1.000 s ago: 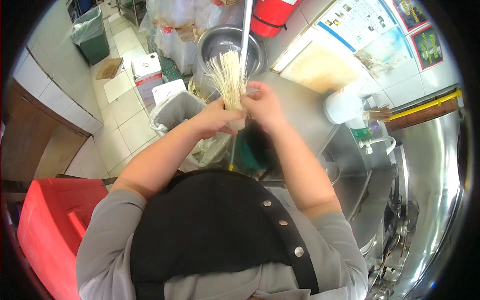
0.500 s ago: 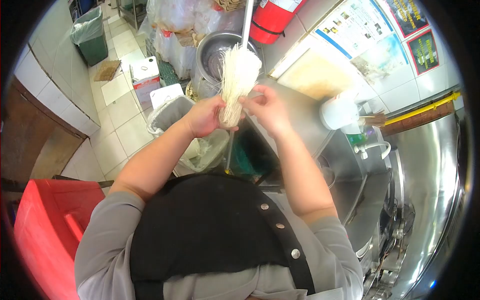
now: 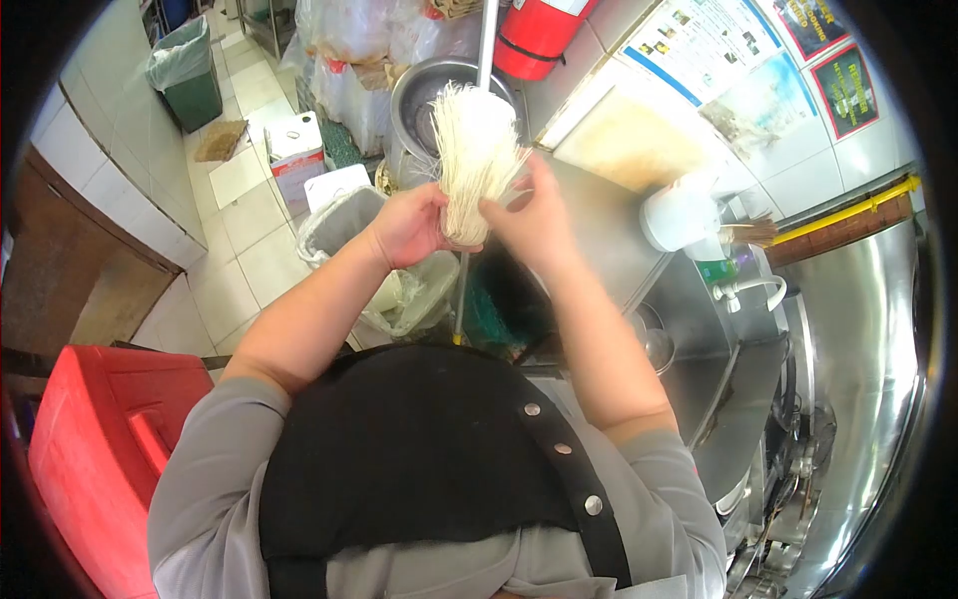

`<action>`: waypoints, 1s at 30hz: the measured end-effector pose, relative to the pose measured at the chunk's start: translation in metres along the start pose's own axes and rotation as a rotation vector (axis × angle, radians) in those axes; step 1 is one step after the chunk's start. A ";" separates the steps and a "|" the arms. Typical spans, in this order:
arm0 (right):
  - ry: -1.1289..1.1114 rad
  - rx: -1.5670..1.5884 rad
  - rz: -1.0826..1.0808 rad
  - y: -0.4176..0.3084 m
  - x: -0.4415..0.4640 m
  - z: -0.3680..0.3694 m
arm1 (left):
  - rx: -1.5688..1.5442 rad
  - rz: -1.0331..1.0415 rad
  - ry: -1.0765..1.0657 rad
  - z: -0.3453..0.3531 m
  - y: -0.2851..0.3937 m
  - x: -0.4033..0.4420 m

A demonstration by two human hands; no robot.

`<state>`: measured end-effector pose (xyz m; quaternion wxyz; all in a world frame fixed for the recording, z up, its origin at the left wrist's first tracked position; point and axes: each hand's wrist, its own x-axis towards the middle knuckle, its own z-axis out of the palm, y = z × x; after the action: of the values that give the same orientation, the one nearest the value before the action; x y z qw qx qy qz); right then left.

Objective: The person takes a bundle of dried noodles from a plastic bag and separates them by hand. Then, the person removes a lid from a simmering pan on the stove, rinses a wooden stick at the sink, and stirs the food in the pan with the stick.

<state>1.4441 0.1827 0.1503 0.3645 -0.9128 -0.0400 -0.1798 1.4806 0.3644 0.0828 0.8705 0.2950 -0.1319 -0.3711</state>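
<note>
A bundle of thin, pale dried noodles is held up in front of me, its strands fanning out at the upper end. My left hand is closed around the lower left of the bundle. Against its right side is my right hand, thumb on the noodles and fingers among the loose strands; some fingertips are hidden. Behind the noodles stands a metal bowl. Below my hands is a lined bin, with another plastic-lined container beside it.
A steel counter runs along the right, with a white container and a tap. A metal pole rises behind the noodles near a fire extinguisher. At lower left stands a red bin.
My right hand has moved up slightly along the bundle, its fingers now further into the strands. The noodles spread wider to the right. My left hand keeps its hold.
</note>
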 end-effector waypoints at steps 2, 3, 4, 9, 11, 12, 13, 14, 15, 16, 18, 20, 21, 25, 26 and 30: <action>-0.025 -0.053 -0.069 -0.001 -0.003 -0.001 | 0.017 0.025 0.048 0.004 -0.001 0.001; -0.038 -0.080 -0.105 -0.003 -0.003 -0.002 | 0.039 0.061 0.076 0.003 -0.003 0.003; -0.097 -0.057 -0.059 -0.006 -0.005 -0.002 | 0.059 0.095 0.104 0.001 -0.006 0.004; -0.196 0.032 0.128 -0.006 -0.003 0.004 | 0.161 0.165 0.218 0.019 -0.009 0.006; -0.185 0.061 0.109 -0.003 -0.004 0.005 | 0.250 0.196 0.274 0.017 -0.015 0.008; -0.180 0.074 0.100 -0.002 -0.004 0.005 | 0.273 0.210 0.300 0.021 -0.016 0.008; -0.180 0.062 0.099 0.000 -0.004 0.006 | 0.295 0.222 0.326 0.025 -0.018 0.007; -0.180 0.049 0.097 0.002 -0.003 0.007 | 0.319 0.236 0.351 0.028 -0.019 0.007; -0.180 0.036 0.094 0.003 -0.002 0.008 | 0.341 0.233 0.365 0.029 -0.020 0.008; -0.180 0.019 0.091 0.003 -0.002 0.009 | 0.363 0.231 0.378 0.029 -0.021 0.008; -0.180 -0.014 0.086 0.001 -0.003 0.010 | 0.360 0.218 0.381 0.026 -0.023 0.009; -0.204 -0.038 0.070 -0.003 -0.003 0.009 | 0.309 0.196 0.360 0.018 -0.024 0.010; -0.215 -0.049 0.062 -0.005 -0.003 0.007 | 0.309 0.196 0.340 0.019 -0.023 0.009; -0.283 0.100 0.137 -0.002 -0.002 0.005 | 0.253 0.168 0.281 0.015 -0.022 0.012; -0.302 0.150 0.155 0.007 -0.001 0.007 | 0.226 0.156 0.271 0.011 -0.022 0.013; -0.356 0.371 0.230 0.008 -0.001 0.002 | 0.153 0.131 0.135 0.017 -0.013 0.007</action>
<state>1.4454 0.1781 0.1436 0.5305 -0.8463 -0.0317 0.0365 1.4706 0.3452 0.0889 0.8748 0.3757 -0.1201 -0.2814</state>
